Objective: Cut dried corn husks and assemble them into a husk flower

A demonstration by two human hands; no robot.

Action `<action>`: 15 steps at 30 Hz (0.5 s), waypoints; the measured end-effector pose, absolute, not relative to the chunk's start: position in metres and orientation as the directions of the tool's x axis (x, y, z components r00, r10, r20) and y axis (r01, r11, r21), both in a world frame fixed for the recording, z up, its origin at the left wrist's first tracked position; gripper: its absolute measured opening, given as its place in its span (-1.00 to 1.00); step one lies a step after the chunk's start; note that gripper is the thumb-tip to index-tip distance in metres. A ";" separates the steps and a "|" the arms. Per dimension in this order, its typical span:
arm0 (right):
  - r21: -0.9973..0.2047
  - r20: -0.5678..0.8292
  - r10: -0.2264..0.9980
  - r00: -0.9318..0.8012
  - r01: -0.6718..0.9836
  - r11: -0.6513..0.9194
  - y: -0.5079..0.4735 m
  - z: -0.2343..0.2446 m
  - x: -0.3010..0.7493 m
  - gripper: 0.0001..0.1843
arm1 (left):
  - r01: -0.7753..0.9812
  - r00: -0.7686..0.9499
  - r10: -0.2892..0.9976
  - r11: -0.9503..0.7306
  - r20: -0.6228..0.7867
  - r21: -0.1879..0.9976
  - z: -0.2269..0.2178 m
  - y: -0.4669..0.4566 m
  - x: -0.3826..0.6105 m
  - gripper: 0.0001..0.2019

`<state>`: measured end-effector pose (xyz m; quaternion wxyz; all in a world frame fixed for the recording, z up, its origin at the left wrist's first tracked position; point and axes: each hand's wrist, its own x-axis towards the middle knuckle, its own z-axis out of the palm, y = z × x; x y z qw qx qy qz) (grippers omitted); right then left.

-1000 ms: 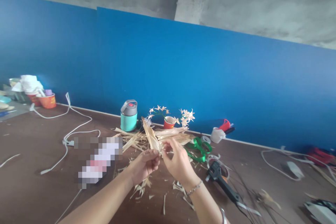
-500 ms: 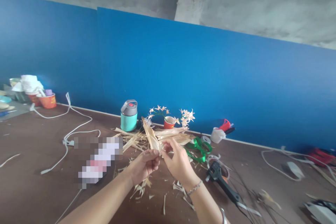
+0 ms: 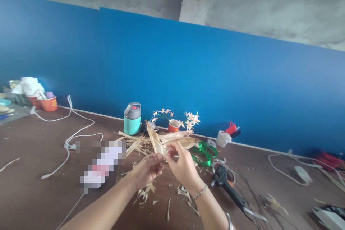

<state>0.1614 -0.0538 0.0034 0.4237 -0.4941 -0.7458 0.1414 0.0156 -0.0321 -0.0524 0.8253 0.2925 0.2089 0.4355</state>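
Note:
A dry, pale corn husk [image 3: 154,137] rises from between my two hands, its tip pointing up and away. My left hand [image 3: 147,169] pinches its lower end between thumb and fingers. On the same end, my right hand [image 3: 181,162] closes with thumb and forefinger, almost touching the left fingertips. Behind the hands lies a pile of dried husks [image 3: 178,137]. Husk scraps [image 3: 145,193] are scattered on the brown table [image 3: 129,212] under my wrists. Beyond the pile, a red paper cup [image 3: 174,126] holds stems with small pale flowers [image 3: 192,119].
A teal flask [image 3: 132,120] stands behind the pile. Green ribbon [image 3: 205,153] and a black glue gun [image 3: 229,188] lie at the right. A blurred-out object [image 3: 104,165] and white cables [image 3: 70,138] are at the left. A blue partition [image 3: 172,68] closes off the back.

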 end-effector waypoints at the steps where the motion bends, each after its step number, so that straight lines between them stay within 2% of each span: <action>1: -0.634 0.490 0.859 -0.151 0.615 0.470 -0.054 0.003 0.161 -0.74 | -0.597 0.534 0.840 0.453 -0.094 0.662 -0.051 -0.033 0.016 -0.80; 6: -0.657 0.466 0.872 -0.148 0.602 0.453 -0.053 0.003 0.162 -0.75 | -0.593 0.531 0.838 0.474 -0.127 0.651 -0.048 -0.034 0.016 -0.81; 15: -0.686 0.457 0.880 -0.129 0.579 0.441 -0.053 0.004 0.162 -0.76 | -0.610 0.559 0.824 0.486 -0.096 0.626 -0.056 -0.031 0.014 -0.86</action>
